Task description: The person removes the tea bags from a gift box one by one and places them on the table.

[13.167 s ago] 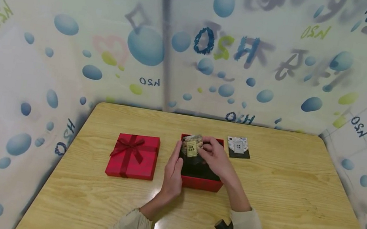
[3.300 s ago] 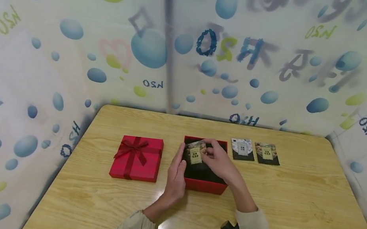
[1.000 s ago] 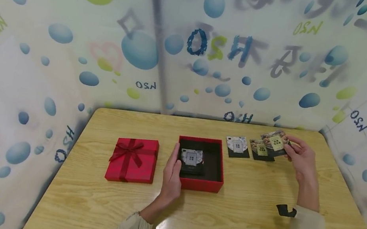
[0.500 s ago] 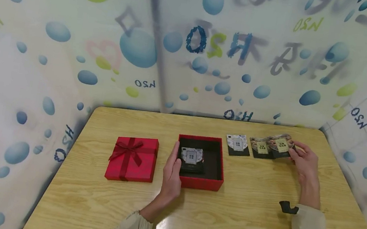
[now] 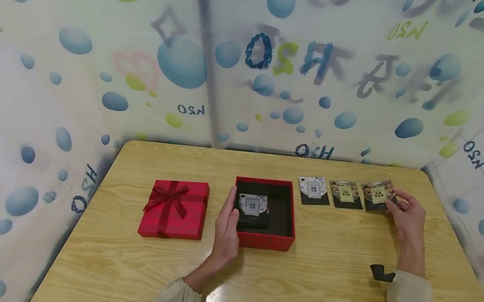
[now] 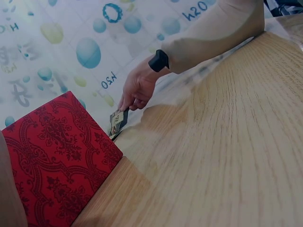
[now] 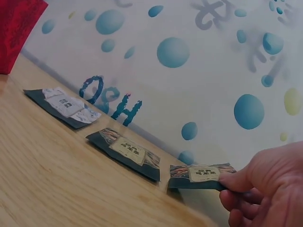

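Packet (image 5: 378,195) | right fingers pinch it | left fingers flat against box (image 5: 267,239) | label unreadable

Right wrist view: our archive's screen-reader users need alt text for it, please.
The right hand pinches a dark packet at its end, low over a wooden table. Two more packets lie in a row beside it, before a bubble-patterned wall.
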The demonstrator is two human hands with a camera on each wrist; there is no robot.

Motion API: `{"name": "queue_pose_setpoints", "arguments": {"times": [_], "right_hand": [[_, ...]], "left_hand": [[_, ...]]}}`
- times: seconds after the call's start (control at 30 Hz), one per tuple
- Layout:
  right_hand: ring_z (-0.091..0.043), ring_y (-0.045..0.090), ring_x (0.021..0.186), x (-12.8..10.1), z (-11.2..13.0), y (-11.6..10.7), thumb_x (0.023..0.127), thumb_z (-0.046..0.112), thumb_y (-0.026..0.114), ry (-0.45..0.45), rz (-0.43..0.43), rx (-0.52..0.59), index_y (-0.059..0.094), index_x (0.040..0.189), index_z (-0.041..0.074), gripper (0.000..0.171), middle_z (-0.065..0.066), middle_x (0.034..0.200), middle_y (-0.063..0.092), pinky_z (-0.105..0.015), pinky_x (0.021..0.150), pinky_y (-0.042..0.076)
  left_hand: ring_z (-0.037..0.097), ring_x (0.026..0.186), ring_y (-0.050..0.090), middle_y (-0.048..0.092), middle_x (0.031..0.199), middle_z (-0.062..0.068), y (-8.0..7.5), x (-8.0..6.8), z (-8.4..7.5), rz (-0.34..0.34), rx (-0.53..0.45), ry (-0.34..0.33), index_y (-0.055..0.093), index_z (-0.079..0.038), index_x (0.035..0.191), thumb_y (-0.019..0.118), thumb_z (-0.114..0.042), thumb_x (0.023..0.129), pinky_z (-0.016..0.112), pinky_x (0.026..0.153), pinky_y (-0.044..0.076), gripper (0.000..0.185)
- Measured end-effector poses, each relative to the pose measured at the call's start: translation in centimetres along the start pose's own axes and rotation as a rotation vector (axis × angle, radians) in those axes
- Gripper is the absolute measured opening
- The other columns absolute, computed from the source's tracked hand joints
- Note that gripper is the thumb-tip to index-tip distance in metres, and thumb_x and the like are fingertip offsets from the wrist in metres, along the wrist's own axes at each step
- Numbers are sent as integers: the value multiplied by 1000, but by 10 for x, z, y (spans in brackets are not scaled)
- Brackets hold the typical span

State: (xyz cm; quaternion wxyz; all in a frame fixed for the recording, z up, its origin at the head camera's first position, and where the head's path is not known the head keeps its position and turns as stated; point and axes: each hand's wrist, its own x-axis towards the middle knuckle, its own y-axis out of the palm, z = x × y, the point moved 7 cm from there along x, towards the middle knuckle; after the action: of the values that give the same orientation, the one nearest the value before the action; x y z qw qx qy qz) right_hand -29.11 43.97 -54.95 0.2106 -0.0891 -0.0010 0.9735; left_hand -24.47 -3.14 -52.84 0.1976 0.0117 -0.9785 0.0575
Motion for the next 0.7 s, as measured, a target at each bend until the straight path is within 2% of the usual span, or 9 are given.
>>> {"name": "queue_pose_setpoints", "arguments": {"times": [0.17, 0.3, 0.37, 0.43, 0.5, 0.57, 0.67, 0.7], "right_hand": [[-2, 62, 64, 5, -6, -6, 98, 0, 68, -8, -77, -131, 65, 121, 20, 30, 18, 72, 66, -16, 58, 52], [6, 54, 66, 5, -5, -9, 97, 3, 70, -42, -155, -285, 62, 130, 7, 34, 23, 71, 58, -12, 58, 47], [9, 51, 66, 5, -3, -9, 97, 6, 70, -61, -190, -375, 59, 136, -1, 42, 16, 77, 60, -10, 59, 45], [9, 50, 68, 5, -2, -7, 98, 11, 69, -74, -210, -473, 55, 142, -5, 49, 2, 89, 67, -10, 60, 43], [2, 56, 75, 4, -2, -4, 98, 14, 68, -73, -225, -550, 54, 144, -5, 51, -16, 105, 69, -12, 63, 41], [-15, 64, 88, 4, -2, -2, 99, 16, 66, -67, -228, -594, 53, 146, -5, 53, -30, 123, 65, -19, 69, 44], [-42, 62, 112, 5, -5, 0, 101, 16, 63, -61, -222, -630, 50, 148, -7, 54, -36, 134, 60, -39, 85, 51], [-47, 60, 117, 5, -5, 0, 101, 16, 63, -65, -220, -632, 49, 148, -8, 54, -37, 135, 59, -46, 91, 51]], "left_hand": [[32, 157, 24, 29, 170, 15, 1, 0, -1, 2, -9, 5, 28, 0, 163, 34, -6, 111, 20, 124, 17, 53], [32, 158, 23, 28, 170, 14, 1, 0, 0, 10, -6, -4, 27, -1, 164, 34, -5, 111, 19, 124, 16, 53], [33, 158, 23, 28, 170, 15, 1, 0, 1, 11, -1, -4, 27, -1, 164, 33, -5, 111, 18, 124, 16, 53], [33, 158, 22, 28, 170, 15, 1, 1, 1, 12, 2, -3, 27, -1, 164, 33, -6, 111, 19, 124, 16, 53], [33, 158, 22, 28, 170, 15, 0, 1, 1, 10, 5, -3, 27, -1, 164, 33, -7, 111, 18, 124, 16, 53], [33, 158, 22, 28, 170, 15, 0, 1, 2, 10, 5, -3, 27, -1, 164, 33, -6, 111, 18, 124, 16, 54], [31, 158, 23, 28, 170, 13, -1, 0, 1, 11, 5, -7, 26, -2, 165, 33, -6, 111, 19, 124, 16, 54], [30, 158, 23, 28, 171, 12, -1, 0, 1, 11, 6, -9, 26, -2, 165, 34, -7, 111, 19, 124, 16, 54]]}}
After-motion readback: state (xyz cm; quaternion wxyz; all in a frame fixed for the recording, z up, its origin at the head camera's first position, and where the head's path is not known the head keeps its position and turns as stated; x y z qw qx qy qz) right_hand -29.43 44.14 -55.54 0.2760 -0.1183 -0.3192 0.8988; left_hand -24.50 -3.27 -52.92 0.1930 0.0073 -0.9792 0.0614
